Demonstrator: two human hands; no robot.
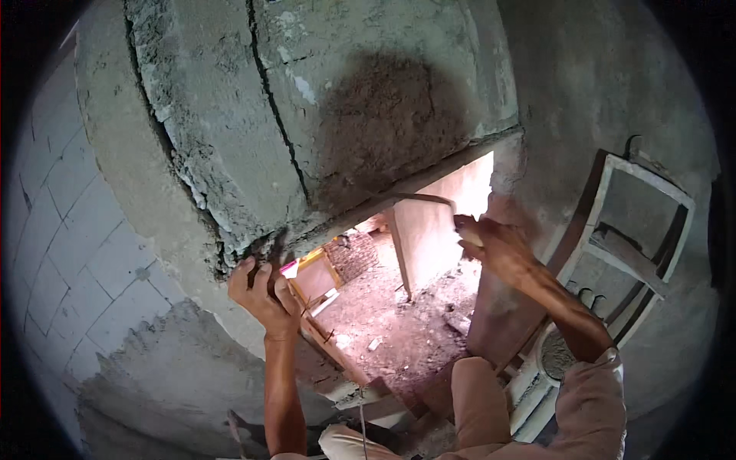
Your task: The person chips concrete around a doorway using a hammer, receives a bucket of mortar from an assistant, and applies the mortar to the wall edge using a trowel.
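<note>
My right hand (502,249) is closed around the handle of what looks like a trowel (426,198). Its thin bent neck reaches left to the lower edge of a rough concrete beam (207,92), where the blade shows only edge-on. My left hand (264,295) rests its spread, bent fingertips on the beam's ragged lower left corner; whether a bit of mortar lies under them is hard to see. A dark, damp-looking mortar patch (395,115) covers part of the beam face above the trowel.
Under the beam is a bright opening with a rubble-strewn floor (399,337) and an upright panel (425,245). A wooden frame with crossbars (625,261) leans at the right wall. A container of grey mortar (557,354) stands by my right elbow. Block wall (69,238) lies left.
</note>
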